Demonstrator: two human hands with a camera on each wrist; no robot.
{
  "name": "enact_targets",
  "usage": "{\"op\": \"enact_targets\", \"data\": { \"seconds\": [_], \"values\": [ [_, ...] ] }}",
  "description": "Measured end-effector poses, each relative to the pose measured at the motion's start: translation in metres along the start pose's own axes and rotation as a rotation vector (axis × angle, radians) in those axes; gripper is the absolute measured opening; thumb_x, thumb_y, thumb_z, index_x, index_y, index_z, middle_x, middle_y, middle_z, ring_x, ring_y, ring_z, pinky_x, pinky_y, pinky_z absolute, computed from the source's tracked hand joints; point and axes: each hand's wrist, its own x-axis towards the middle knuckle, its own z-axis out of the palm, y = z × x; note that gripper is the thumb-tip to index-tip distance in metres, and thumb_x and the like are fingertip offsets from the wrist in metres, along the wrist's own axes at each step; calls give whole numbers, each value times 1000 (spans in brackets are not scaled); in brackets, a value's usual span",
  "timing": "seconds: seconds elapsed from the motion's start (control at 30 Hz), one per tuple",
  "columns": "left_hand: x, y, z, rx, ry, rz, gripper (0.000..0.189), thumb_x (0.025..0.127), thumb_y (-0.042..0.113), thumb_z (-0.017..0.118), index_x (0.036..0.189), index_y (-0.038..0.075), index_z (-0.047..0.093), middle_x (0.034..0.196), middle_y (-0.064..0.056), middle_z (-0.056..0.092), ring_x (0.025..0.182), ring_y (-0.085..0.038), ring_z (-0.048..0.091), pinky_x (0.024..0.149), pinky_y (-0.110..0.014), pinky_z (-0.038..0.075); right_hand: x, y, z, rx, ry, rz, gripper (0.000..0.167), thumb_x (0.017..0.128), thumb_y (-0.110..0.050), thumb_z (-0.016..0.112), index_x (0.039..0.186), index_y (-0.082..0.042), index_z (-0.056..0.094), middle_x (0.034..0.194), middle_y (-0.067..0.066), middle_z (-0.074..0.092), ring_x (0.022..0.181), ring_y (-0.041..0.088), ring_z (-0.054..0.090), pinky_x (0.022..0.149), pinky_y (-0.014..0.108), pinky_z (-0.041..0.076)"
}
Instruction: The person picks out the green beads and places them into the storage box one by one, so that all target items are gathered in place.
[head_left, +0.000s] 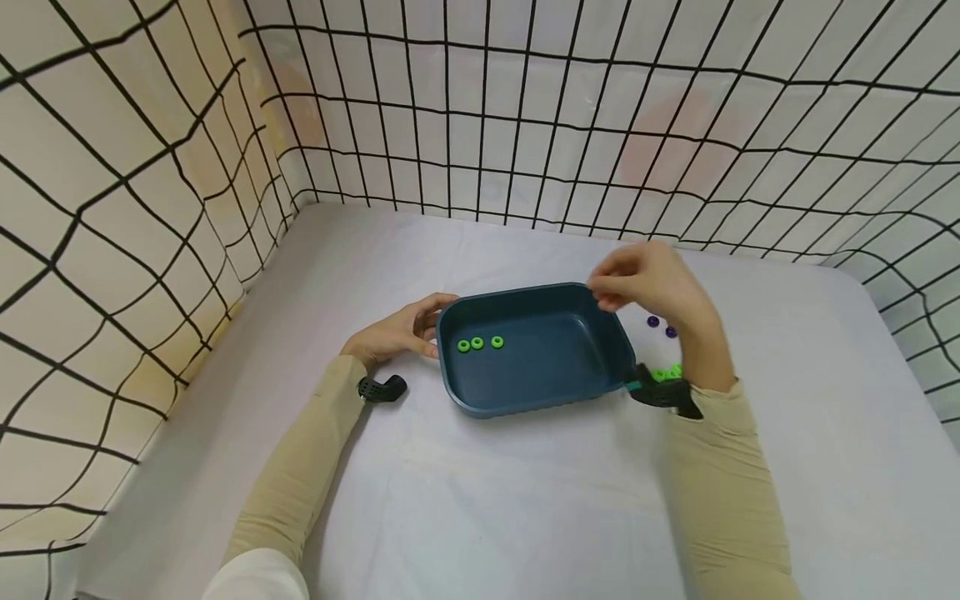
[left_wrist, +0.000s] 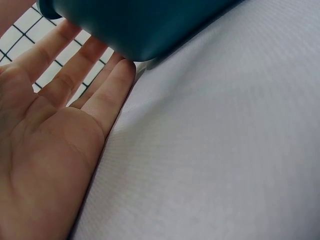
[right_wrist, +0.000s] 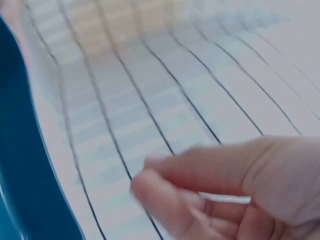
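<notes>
A dark blue rectangular tray [head_left: 536, 404] lies on the white-covered table, with three small green rings [head_left: 477, 342] in a row on its floor at the left. My left hand [head_left: 401, 331] touches the tray's left end; in the left wrist view its fairly straight fingers [left_wrist: 112, 95] meet the outer wall. Above the tray's far right corner is my right hand [head_left: 648, 279], thumb and index fingertips brought together in the right wrist view. Anything between those fingertips is hidden. Two purple rings [head_left: 653, 321] and several green rings [head_left: 659, 375] lie right of the tray, partly covered by the right arm.
Black wire grid [head_left: 480, 125] rises along the table's back, left and right sides. A dark strap [head_left: 382, 388] is on the left wrist, and another dark strap [head_left: 660, 392] is on the right. White cloth [head_left: 480, 500] covers the table in front of the tray.
</notes>
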Motion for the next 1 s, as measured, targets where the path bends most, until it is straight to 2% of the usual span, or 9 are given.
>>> {"op": "enact_targets", "data": {
  "seconds": [0.1,0.17,0.27,0.37,0.5,0.63,0.8,1.0],
  "values": [
    [1,0,1,-2,-4,-4,98,69,17,91,148,6,35,148,-16,41,135,-30,41,111,-34,39,-35,45,-22,64,143,44,31,95,-21,68,105,8,67,76,-2,70,63,13,67,63,21,56],
    [1,0,1,0,-2,-7,97,69,15,91,149,7,35,148,-15,41,136,-30,41,111,-34,39,-55,76,-30,117,205,85,31,95,-20,67,106,9,65,75,-7,70,61,11,66,62,19,56],
    [1,0,1,5,5,-10,96,70,12,90,149,6,35,148,-15,42,135,-29,42,111,-33,39,-74,115,-33,176,249,123,26,95,-15,67,106,9,64,75,-10,69,59,9,65,61,18,56],
    [1,3,-1,3,13,-9,92,72,8,87,148,7,35,147,-14,43,134,-28,43,110,-33,39,-80,141,-34,187,268,118,23,94,-11,67,104,10,63,74,-9,69,58,9,65,58,19,55],
    [1,8,-5,12,37,-4,89,74,5,85,147,8,36,146,-12,44,134,-26,42,111,-33,38,-78,157,-41,153,297,98,27,94,-10,67,105,14,61,72,-8,69,57,9,63,56,19,54],
    [0,11,-9,40,61,8,88,74,3,84,147,8,37,147,-9,43,137,-24,40,114,-31,35,-75,162,-46,83,261,137,33,94,-18,69,106,13,63,72,-5,69,58,11,63,56,20,54],
    [-1,8,-9,42,39,8,87,75,-3,81,148,6,34,148,-11,41,137,-25,39,113,-28,36,-78,170,-37,9,169,194,37,93,-25,70,106,9,67,73,1,69,60,12,63,58,23,54],
    [0,2,-1,35,6,-16,89,75,4,83,149,7,34,149,-13,41,137,-27,40,112,-30,37,-94,179,-24,-13,182,249,39,92,-27,71,107,9,67,72,3,69,57,11,62,57,22,53]
  ]
}}
